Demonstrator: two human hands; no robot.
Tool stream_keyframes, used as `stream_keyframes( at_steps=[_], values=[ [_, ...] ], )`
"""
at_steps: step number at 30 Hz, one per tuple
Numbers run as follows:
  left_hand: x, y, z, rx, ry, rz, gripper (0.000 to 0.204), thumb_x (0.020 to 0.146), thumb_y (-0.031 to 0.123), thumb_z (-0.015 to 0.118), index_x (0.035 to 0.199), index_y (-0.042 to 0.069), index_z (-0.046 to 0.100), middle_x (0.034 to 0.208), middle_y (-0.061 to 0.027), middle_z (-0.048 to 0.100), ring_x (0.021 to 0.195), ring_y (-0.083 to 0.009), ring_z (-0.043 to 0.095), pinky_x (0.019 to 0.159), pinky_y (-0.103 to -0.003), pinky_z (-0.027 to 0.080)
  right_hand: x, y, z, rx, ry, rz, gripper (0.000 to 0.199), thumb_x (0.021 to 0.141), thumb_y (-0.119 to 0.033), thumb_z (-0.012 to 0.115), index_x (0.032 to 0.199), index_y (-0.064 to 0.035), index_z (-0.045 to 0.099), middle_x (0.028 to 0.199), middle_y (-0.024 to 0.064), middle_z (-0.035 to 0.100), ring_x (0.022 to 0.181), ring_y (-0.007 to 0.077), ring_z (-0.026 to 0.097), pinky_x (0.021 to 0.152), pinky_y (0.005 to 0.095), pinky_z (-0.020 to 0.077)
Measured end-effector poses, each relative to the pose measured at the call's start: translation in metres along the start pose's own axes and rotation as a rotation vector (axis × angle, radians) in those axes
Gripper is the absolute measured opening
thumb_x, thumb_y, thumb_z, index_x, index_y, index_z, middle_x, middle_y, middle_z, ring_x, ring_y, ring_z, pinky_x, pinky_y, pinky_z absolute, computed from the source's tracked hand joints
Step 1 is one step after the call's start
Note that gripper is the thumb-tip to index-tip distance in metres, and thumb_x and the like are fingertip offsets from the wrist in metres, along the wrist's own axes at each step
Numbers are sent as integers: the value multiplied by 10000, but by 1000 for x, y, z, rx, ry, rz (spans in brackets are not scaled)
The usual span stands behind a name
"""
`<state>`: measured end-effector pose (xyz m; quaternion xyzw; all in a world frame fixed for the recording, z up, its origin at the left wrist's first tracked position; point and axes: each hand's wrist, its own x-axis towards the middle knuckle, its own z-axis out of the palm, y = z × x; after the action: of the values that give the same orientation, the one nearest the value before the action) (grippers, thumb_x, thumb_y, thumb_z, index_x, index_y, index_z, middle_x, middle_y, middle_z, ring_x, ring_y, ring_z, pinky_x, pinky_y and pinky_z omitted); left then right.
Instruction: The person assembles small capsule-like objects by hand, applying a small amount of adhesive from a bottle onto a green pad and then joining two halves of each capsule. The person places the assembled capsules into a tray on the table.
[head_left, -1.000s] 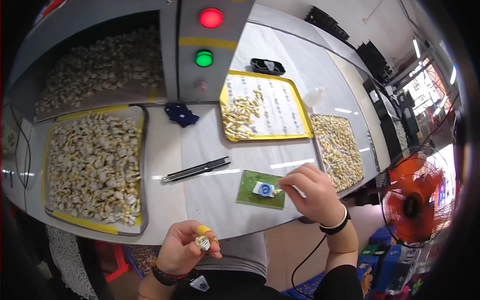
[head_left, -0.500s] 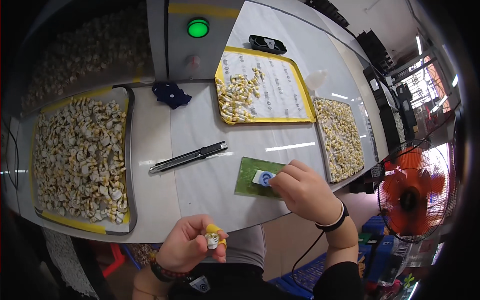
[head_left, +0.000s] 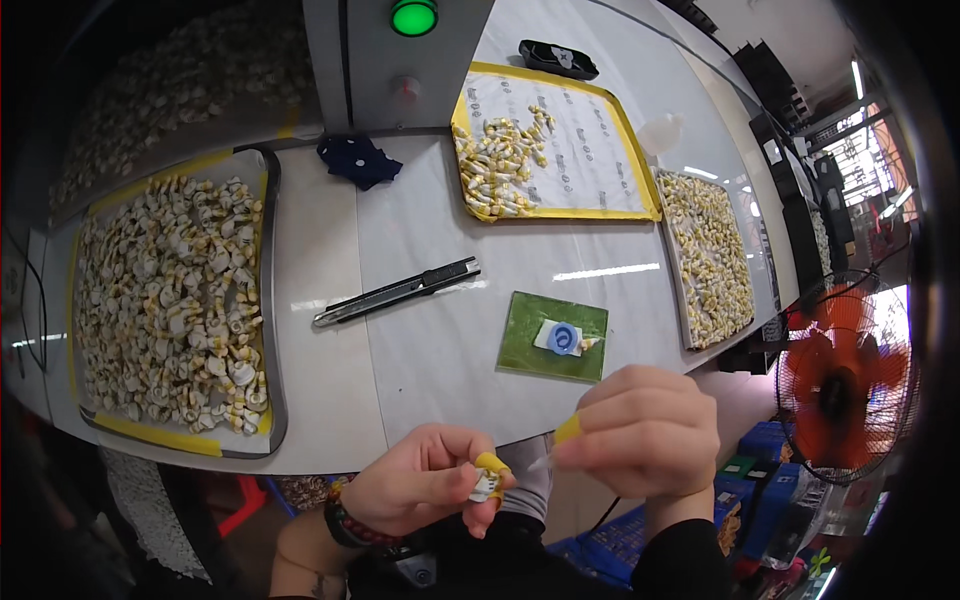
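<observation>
My left hand [head_left: 435, 478] pinches a small white-and-yellow piece [head_left: 486, 485] between thumb and fingers above the table's near edge. Yellow wrapping shows on a fingertip there. Close by on the right, my right hand [head_left: 640, 430] is closed, its fingertips pressed together and pointing at the piece. A pale thin tip shows at those fingers, too blurred to name; another yellow wrap covers one finger. Beyond the right hand lies a green square plate [head_left: 525, 335], with a small blue round cup [head_left: 563, 339] on a white pad in its middle.
A yellow-edged tray [head_left: 560, 214] of small white-and-yellow pieces stands at the back. A fuller tray [head_left: 270, 330] is on the left, another [head_left: 708, 262] on the right. A utility knife [head_left: 400, 292] and dark blue cloth [head_left: 358, 163] lie between. An orange fan [head_left: 845, 375] stands far right.
My right hand has left the blue cup on the green plate and come back toward my left hand. My left hand, still with the small piece, has shifted slightly right.
</observation>
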<state>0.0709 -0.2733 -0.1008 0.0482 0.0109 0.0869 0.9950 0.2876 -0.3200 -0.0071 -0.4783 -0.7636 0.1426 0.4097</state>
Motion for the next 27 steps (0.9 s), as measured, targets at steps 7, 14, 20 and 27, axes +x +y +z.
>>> stream_keyframes(
  at_steps=[7,14,20,27],
  values=[
    [2,1,4,-9,9,-65,257,955,244,635,1002,-1,569,890,-92,649,782,-137,658,720,-284,551,12,6,9,23,-131,-243,170,720,28,725,870,-51,745,823,53,685,676,179,654,580,261,542],
    [3,4,10,40,70,-68,262,928,231,670,999,-6,583,883,-96,647,804,-157,645,759,-302,535,9,13,13,141,-183,-284,243,746,-64,722,954,48,663,908,124,651,774,241,656,634,294,544],
    [-1,7,20,282,220,16,235,819,81,757,964,-34,612,895,-159,687,843,-225,679,782,-315,536,-5,10,12,136,-50,-315,97,842,-4,648,905,63,679,896,159,658,747,241,658,626,290,543],
    [10,4,42,724,280,234,355,849,234,768,958,-59,600,785,-147,649,685,-207,604,615,-310,519,-34,17,-46,-386,184,115,166,799,-33,692,960,-4,722,915,117,686,799,255,666,675,321,523]
  ],
)
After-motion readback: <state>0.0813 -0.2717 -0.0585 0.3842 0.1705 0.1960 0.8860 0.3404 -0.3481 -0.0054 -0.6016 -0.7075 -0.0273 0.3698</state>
